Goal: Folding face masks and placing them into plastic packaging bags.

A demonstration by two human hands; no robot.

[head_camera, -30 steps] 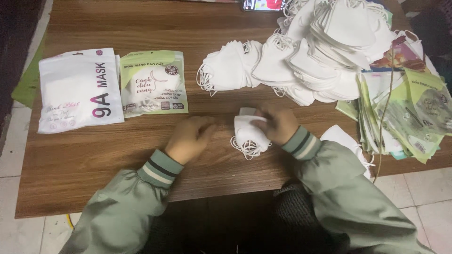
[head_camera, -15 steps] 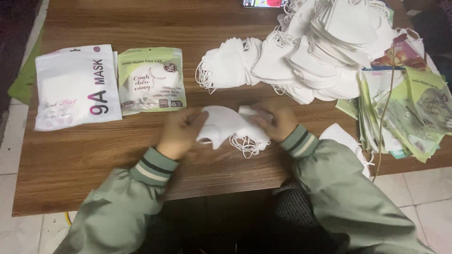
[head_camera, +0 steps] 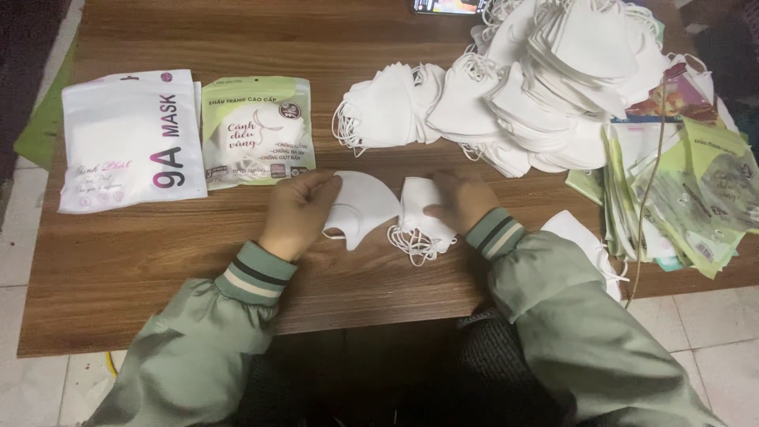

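Far out beyond my left hand (head_camera: 296, 212) lies a white flat pouch (head_camera: 130, 141) with dark and pink print, and beside it a pale green pouch (head_camera: 257, 130) with a round white window, both flat on the wooden worktop (head_camera: 158, 253). My left hand pinches a single white mask (head_camera: 360, 207) by its edge, lifted just off the wood. Touching it, my right hand (head_camera: 462, 199) presses down on a small stack of masks (head_camera: 419, 217), loops spilling toward me. Above my right hand sprawls a big heap of white masks (head_camera: 538, 87). Further right, a fan of green pouches (head_camera: 688, 194) runs off the edge; its print is too small to make out.
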